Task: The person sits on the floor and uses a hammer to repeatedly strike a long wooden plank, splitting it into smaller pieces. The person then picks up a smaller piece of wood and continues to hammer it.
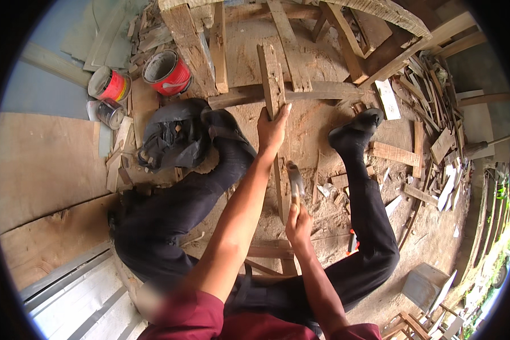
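Note:
A long, worn wooden beam (pixel 272 76) runs away from me between my legs, with chips and notches along its edges. My left hand (pixel 272 131) is wrapped round its middle. Closer to me, my right hand (pixel 298 225) grips a hammer (pixel 295 181) by the handle. The hammer's metal head lies right beside the beam's near part, slightly blurred; whether it touches the wood I cannot tell. Beyond my left hand, the beam passes over a wooden crosspiece (pixel 334 90) of a rough frame.
Paint cans, one a red can (pixel 167 73), stand at the far left near a black plastic bag (pixel 175 136). Scrap wood (pixel 433 113) is heaped on the right. My outstretched legs flank the beam, and a red-and-black tool (pixel 352 242) lies by my right leg.

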`<state>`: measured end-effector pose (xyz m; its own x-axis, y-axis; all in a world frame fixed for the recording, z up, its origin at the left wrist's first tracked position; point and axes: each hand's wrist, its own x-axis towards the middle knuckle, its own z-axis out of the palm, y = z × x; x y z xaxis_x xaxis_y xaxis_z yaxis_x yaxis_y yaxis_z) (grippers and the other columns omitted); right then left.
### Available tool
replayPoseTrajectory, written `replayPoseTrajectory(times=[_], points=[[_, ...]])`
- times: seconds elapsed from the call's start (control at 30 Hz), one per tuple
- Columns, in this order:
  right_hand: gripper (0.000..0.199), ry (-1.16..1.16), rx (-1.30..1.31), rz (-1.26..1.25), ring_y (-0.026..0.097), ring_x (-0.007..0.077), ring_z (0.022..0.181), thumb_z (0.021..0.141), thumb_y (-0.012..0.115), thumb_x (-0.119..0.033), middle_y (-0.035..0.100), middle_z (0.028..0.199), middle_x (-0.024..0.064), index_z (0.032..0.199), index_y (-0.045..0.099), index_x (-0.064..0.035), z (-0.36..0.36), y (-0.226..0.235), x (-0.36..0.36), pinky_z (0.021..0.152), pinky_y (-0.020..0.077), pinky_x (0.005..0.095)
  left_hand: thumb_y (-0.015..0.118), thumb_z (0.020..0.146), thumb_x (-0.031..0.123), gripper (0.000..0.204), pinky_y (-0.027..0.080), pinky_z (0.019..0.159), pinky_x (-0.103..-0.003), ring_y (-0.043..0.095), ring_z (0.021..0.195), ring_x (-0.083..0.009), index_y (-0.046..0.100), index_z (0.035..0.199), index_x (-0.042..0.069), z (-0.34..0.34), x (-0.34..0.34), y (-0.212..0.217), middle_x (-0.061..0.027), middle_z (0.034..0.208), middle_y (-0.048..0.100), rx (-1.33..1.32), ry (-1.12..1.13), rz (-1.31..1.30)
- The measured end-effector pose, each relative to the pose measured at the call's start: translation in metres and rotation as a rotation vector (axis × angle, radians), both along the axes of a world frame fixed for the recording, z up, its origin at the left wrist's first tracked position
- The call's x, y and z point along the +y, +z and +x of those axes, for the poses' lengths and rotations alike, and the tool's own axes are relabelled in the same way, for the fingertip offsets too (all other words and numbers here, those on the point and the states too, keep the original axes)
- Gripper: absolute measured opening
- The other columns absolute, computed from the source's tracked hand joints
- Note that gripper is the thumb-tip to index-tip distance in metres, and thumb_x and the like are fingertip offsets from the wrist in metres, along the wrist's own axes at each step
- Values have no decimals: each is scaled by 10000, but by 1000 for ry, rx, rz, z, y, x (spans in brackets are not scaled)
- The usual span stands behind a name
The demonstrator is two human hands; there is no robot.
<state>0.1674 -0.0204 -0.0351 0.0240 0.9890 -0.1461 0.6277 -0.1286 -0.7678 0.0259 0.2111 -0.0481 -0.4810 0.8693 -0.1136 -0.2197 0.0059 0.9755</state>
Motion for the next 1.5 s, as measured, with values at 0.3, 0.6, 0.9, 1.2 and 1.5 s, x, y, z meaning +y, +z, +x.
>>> replayPoseTrajectory(times=[0.3,0.6,0.9,1.2,1.5], points=[[483,-244,150,33,368,83,410,1034,432,-367,395,498,-38,644,456,-83,15,-26,12,365,282,292,736,884,279,331,423,578,-256,510,663,-80,598,988,-3,10,-4,8,-35,840,627,-212,0,87],[538,-60,-46,14,399,118,391,1043,365,-435,442,493,-8,624,425,-103,-4,-25,7,343,294,320,759,863,313,371,405,552,-245,490,632,-67,600,965,-6,5,-5,0,-15,778,609,-90,-28,47],[369,95,143,412,521,178,458,986,488,-314,516,563,71,711,530,-71,5,-9,-5,443,401,358,766,852,304,373,418,540,-255,503,622,-63,592,980,0,4,-7,1,-17,749,608,-36,-3,8],[592,12,252,544,314,101,414,990,343,-585,326,505,-27,674,458,-98,4,-23,-4,391,216,279,740,860,391,437,423,601,-267,501,680,-83,597,1000,2,2,-4,-1,-21,799,593,30,-30,-62],[567,-35,342,391,329,69,412,1013,364,-532,362,491,-36,794,543,-40,-2,-12,-7,382,248,284,746,858,379,422,417,569,-266,492,636,-80,591,996,11,4,-8,5,-3,774,585,2,-23,-42]])
